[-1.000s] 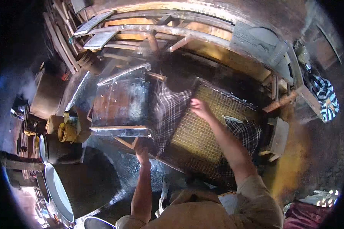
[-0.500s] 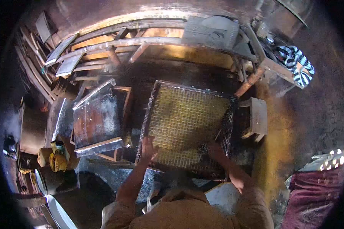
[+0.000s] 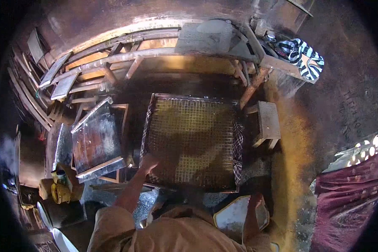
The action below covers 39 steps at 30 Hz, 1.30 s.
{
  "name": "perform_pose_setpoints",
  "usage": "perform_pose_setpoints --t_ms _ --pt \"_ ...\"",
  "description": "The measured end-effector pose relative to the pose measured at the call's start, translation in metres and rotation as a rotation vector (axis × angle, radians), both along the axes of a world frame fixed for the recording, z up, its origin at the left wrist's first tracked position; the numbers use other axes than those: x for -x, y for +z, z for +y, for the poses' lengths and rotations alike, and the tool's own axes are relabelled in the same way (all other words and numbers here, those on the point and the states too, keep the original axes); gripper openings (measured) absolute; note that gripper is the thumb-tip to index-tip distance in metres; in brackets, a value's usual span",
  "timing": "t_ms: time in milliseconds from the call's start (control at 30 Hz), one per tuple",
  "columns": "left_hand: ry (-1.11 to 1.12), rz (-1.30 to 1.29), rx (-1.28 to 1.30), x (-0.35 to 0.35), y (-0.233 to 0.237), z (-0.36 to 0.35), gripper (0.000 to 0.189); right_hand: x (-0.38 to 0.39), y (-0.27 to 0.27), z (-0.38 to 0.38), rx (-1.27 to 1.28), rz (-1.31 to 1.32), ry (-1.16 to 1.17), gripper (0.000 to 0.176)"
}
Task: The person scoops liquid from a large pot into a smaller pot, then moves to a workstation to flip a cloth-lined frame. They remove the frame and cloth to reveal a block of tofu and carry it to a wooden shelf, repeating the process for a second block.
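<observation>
A square woven mesh tray [image 3: 191, 138] with a dark wooden frame lies in front of me, checked cloth [image 3: 238, 153] showing along its right side. My left hand [image 3: 149, 163] is at the tray's lower left edge; its fingers are dim, and I cannot make out whether they grip the frame. My right hand [image 3: 256, 199] is beyond the lower right corner, apart from the tray, over the edge of a pale board with a yellowish rim [image 3: 231, 216]. Its fingers are too dark to read.
A small wooden stool [image 3: 269, 120] stands right of the tray. On the left are a dark whitened board [image 3: 97, 140] and a yellow container [image 3: 61, 192]. A pole bench [image 3: 155, 52] runs behind, with striped cloth [image 3: 310, 61] at its right. Maroon cloth [image 3: 344, 206] hangs lower right.
My right hand has left the tray's lower right area and moved down to the pale board. My left hand remains near the left edge. The view has shifted, showing more of the pale board.
</observation>
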State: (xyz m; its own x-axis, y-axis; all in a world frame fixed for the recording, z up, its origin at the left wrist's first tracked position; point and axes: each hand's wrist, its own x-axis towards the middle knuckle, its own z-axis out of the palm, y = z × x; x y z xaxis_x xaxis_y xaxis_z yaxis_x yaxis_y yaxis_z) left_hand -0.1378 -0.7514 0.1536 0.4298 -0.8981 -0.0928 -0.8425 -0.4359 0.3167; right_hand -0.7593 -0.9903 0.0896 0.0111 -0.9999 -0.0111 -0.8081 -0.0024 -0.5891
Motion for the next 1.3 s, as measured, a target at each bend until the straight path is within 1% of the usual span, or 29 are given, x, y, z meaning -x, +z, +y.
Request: perform_pose_setpoints --t_ms 33,67,100,133,167,200,233,267,300,333,367,400,433,467,533,567,633,733,800,900,1000,1033,1067,1133,1167,1200,1233,1267,1300 --pt "-0.180 -0.087 -0.002 0.027 0.115 -0.048 0.027 0.005 -0.018 -0.004 0.088 0.062 0.123 0.021" --pt "0.023 0.266 -0.358 0.038 0.181 -0.103 0.030 -0.011 0.002 -0.010 -0.117 -0.374 0.092 0.021" --pt "0.158 0.369 -0.106 0.059 0.236 -0.137 0.032 -0.027 0.022 -0.017 -0.303 -0.791 -0.020 0.021" --pt "0.042 0.410 0.149 0.070 0.285 -0.153 0.035 -0.042 0.044 -0.032 -0.669 -1.028 -0.059 0.021" --pt "-0.042 0.391 0.132 0.068 0.319 -0.169 0.037 -0.059 0.048 -0.046 -0.437 -0.616 0.222 0.021" --pt "0.028 0.688 0.120 0.075 0.376 -0.170 0.042 -0.072 0.047 -0.060 -0.138 -0.182 0.382 0.021" --pt "-0.098 0.552 0.437 0.063 0.372 -0.174 0.041 -0.095 0.096 -0.051 -0.313 -0.385 0.297 0.022" --pt "0.011 0.591 0.390 0.055 0.396 -0.164 0.038 -0.127 0.158 -0.038 -0.476 -0.604 0.169 0.022" --pt "-0.008 0.550 0.388 0.036 0.402 -0.152 0.035 -0.159 0.224 -0.024 -0.608 -0.793 0.013 0.023" --pt "-0.025 0.504 0.385 0.016 0.406 -0.132 0.032 -0.170 0.251 -0.018 -0.705 -0.953 0.028 0.027" --pt "-0.071 0.609 0.546 0.002 0.407 -0.107 0.028 -0.180 0.277 -0.013 -0.810 -1.103 0.032 0.031" --pt "-0.117 0.706 0.710 -0.009 0.413 -0.076 0.025 -0.194 0.286 -0.008 -1.027 -1.409 0.033 0.039" --pt "-0.105 0.725 0.681 -0.021 0.421 -0.040 0.023 -0.194 0.267 -0.013 -0.866 -1.276 0.116 0.053" --pt "-0.100 0.696 0.743 -0.033 0.426 -0.004 0.029 -0.230 0.293 0.011 -0.889 -1.273 0.142 0.053" --pt "0.075 0.325 0.788 -0.059 0.427 0.074 0.035 -0.314 0.371 0.076 -0.369 -1.097 0.282 0.060" --pt "0.082 0.069 0.759 -0.063 0.445 0.111 0.035 -0.342 0.371 0.083 -0.314 -1.012 0.410 0.062" --pt "0.336 -0.147 0.608 -0.074 0.463 0.183 0.033 -0.405 0.382 0.107 -0.211 -0.958 0.664 0.064" --pt "0.522 -0.434 0.483 -0.100 0.479 0.276 0.032 -0.506 0.380 0.141 -0.113 -0.935 1.049 0.062" --pt "0.579 -0.602 0.474 -0.123 0.472 0.327 0.029 -0.565 0.394 0.187 -0.153 -0.886 1.159 0.062" --pt "0.739 -0.649 0.321 -0.169 0.426 0.389 0.028 -0.623 0.393 0.245 -0.568 -0.927 1.105 0.056" --pt "1.059 -0.662 -0.019 -0.208 0.332 0.431 0.031 -0.662 0.319 0.270 -0.934 -0.794 1.062 0.062" --pt "1.070 -0.331 -0.149 -0.195 0.332 0.421 0.039 -0.656 0.302 0.282 -0.901 -0.616 1.100 0.055" --pt "0.976 -0.625 -0.060 -0.201 0.268 0.438 0.048 -0.643 0.284 0.290 -0.861 -0.440 1.127 0.049" --pt "0.988 -0.513 0.089 -0.174 0.224 0.405 0.051 -0.606 0.231 0.287 -0.806 -0.361 1.278 0.033" --pt "1.062 -0.084 0.019 -0.157 0.230 0.375 0.046 -0.580 0.210 0.281 -0.724 -0.406 1.316 0.028" --pt "0.750 -0.437 -0.151 -0.166 0.149 0.373 0.039 -0.553 0.193 0.270 -0.646 -0.443 1.346 0.025" --pt "0.636 -0.504 0.043 -0.139 0.135 0.340 0.035 -0.530 0.175 0.254 -0.506 -0.524 1.333 0.023" --pt "0.727 -0.105 0.057 -0.120 0.131 0.301 0.037 -0.507 0.160 0.233 -0.358 -0.597 1.308 0.023" --pt "0.582 -0.036 0.210 -0.098 0.122 0.267 0.038 -0.480 0.154 0.203 0.026 -0.526 1.374 0.024"
